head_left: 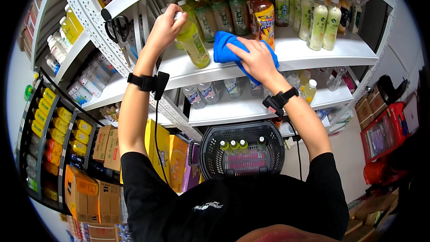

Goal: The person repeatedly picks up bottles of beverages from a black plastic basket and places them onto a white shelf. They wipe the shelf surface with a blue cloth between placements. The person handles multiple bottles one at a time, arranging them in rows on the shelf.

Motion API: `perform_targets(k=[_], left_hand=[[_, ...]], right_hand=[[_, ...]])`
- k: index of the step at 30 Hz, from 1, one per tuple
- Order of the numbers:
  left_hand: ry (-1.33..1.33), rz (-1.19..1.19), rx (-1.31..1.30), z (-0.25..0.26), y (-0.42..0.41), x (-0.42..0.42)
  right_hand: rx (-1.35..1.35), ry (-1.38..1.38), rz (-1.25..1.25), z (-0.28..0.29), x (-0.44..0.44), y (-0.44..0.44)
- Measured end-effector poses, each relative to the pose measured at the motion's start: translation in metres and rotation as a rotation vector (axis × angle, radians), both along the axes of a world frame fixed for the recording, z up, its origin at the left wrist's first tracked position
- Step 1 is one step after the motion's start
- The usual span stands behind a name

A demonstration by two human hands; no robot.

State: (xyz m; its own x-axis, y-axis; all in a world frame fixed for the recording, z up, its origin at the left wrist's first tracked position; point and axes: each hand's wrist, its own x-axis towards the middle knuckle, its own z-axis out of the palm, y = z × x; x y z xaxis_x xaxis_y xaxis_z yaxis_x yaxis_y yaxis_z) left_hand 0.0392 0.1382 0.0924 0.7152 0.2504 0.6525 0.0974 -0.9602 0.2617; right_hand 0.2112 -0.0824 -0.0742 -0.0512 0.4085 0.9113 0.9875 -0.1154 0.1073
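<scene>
My left hand grips the white cap and neck of a yellow-green drink bottle, which leans slightly near the front left of the white metal shelf. In my right hand is a bunched blue cloth, held at the shelf's front edge. Right behind the cloth stands an orange-labelled bottle with a yellow cap. Dark green bottles are lined up behind my hands. Pale green bottles stand further right.
Below, clear bottles stand on a lower shelf. A black plastic basket holding several bottles is under it. Scissors hang on the left upright. Cardboard boxes are at left; a red case is at right.
</scene>
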Motion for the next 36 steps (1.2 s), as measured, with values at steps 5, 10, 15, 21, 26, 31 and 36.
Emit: perform_targets(k=[5,10,15,21,26,31,36], left_hand=[[-0.015,0.031,0.199,-0.008,0.064,0.008],[0.171,0.163,0.176,-0.002,0.055,0.004],[0.286,0.252,0.208,-0.005,0.051,0.002],[-0.007,0.075,0.072,-0.037,0.064,0.011],[-0.302,-0.004,-0.181,-0.108,0.066,0.021],[-0.292,-0.129,-0.478,-0.181,0.074,0.020],[-0.291,-0.191,-0.597,-0.190,0.084,0.022]], right_hand=[[-0.091,0.166,-0.028,-0.014,0.014,0.020],[-0.132,0.217,-0.049,-0.017,0.015,0.013],[-0.218,0.222,-0.103,-0.014,0.015,0.020],[-0.355,0.148,-0.130,-0.008,0.009,0.048],[-0.456,0.129,-0.146,0.000,0.004,0.074],[-0.491,-0.038,-0.163,0.007,0.009,0.102],[-0.808,-0.004,-0.319,0.056,0.010,0.120]])
